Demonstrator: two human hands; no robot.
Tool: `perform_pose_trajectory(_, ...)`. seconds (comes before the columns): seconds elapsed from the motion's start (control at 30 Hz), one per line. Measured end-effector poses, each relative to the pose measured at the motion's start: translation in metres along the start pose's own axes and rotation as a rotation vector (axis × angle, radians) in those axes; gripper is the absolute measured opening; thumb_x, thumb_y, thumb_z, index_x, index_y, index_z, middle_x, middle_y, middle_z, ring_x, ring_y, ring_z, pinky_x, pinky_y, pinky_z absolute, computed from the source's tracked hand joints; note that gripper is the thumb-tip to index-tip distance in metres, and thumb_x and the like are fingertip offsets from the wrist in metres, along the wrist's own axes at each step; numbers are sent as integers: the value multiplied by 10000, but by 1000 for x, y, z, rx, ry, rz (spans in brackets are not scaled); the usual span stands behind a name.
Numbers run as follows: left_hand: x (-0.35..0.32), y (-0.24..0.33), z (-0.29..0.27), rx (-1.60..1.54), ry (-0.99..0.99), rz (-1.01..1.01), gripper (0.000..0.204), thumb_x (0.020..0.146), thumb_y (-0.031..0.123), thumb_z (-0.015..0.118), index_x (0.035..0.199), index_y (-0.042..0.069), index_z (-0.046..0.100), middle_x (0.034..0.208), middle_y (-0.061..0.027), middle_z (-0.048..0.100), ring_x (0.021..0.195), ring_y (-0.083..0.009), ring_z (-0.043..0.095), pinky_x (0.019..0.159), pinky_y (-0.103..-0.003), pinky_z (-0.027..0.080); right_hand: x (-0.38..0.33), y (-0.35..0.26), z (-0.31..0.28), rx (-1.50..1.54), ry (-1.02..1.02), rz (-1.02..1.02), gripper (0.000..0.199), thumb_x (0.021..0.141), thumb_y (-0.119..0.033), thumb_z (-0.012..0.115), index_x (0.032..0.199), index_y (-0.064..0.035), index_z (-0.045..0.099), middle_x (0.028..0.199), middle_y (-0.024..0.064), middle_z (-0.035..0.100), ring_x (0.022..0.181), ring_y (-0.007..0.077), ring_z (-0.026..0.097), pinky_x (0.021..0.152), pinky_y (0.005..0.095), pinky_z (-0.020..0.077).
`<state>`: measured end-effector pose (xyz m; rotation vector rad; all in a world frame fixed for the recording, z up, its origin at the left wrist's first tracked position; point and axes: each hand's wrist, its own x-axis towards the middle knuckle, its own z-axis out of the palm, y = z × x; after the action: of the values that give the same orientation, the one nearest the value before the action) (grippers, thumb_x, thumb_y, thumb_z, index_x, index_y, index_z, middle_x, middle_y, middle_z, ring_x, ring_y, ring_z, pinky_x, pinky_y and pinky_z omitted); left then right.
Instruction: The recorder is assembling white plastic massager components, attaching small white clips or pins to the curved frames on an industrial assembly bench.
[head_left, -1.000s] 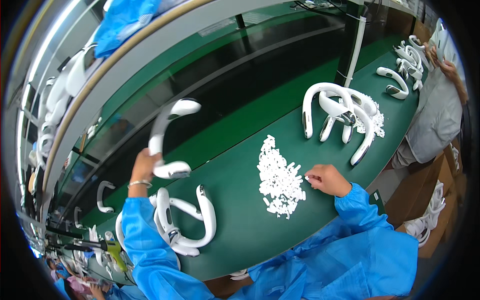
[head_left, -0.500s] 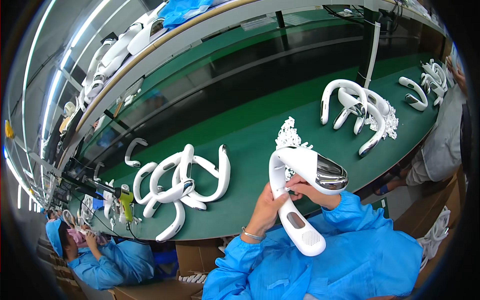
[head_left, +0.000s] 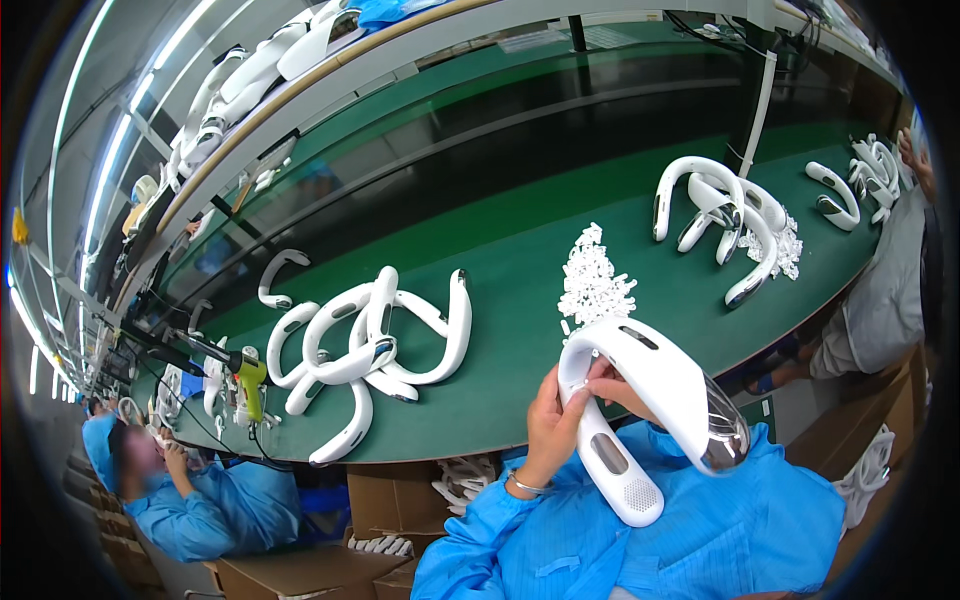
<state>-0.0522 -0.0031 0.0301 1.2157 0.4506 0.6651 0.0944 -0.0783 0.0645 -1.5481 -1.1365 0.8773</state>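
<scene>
My left hand (head_left: pixel 552 420) is closed round a white U-shaped neckband device (head_left: pixel 625 480), gripping it near its bend. The device has a dark oval window, a dotted grille on the lower arm and a shiny chrome tip on the upper arm. Between the two arms, the fingers of my right hand (head_left: pixel 612 388) are pinched together against the inner side. The upper arm covers part of that hand, and whatever the pinch holds is too small to make out. Just beyond the bend lies a pile of small white parts (head_left: pixel 592 280) on the green tabletop (head_left: pixel 530 350).
Several similar neckbands (head_left: pixel 350 370) lie tangled to the left, with more (head_left: pixel 715 215) to the right beside another white pile (head_left: pixel 785 250). A yellow-green power screwdriver (head_left: pixel 248 385) stands at the left. A co-worker in blue (head_left: pixel 210 505) sits beyond cardboard boxes (head_left: pixel 395 500).
The device has turned in my hands: its upper arm and chrome tip have swung down and right, showing more of its outer face. The pile of small parts is less covered.
</scene>
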Motion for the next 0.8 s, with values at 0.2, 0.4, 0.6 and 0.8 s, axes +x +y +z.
perform_pose_trajectory(0.2,-1,2,-6,-13,29,90,438,923,59,506,1326,-53,374,1178,-110,544,1006,-131,547,832,-250,456,12,8,8,189,9,-122,303,768,-61,680,1047,0,581,869,66,631,771,114,604,664,254,507)
perform_pose_trajectory(0.4,3,-4,-5,3,42,124,407,921,38,486,1302,-69,391,1174,-121,553,1030,-145,552,861,-263,454,11,16,9,261,34,-156,278,781,-94,666,1036,-9,597,855,66,639,749,103,604,648,251,499)
perform_pose_trajectory(0.6,5,-6,-2,-51,68,111,382,921,15,478,1279,-95,402,1161,-136,560,1030,-150,563,875,-267,459,11,17,23,530,16,-98,281,805,-123,656,1057,-9,610,895,65,658,791,88,595,687,242,486)
perform_pose_trajectory(0.8,15,-15,1,-21,98,81,321,919,29,496,1223,-73,472,1090,-109,600,953,-131,582,832,-254,469,14,23,14,415,20,-42,249,853,-95,610,1088,-11,598,943,41,648,831,94,591,710,253,497)
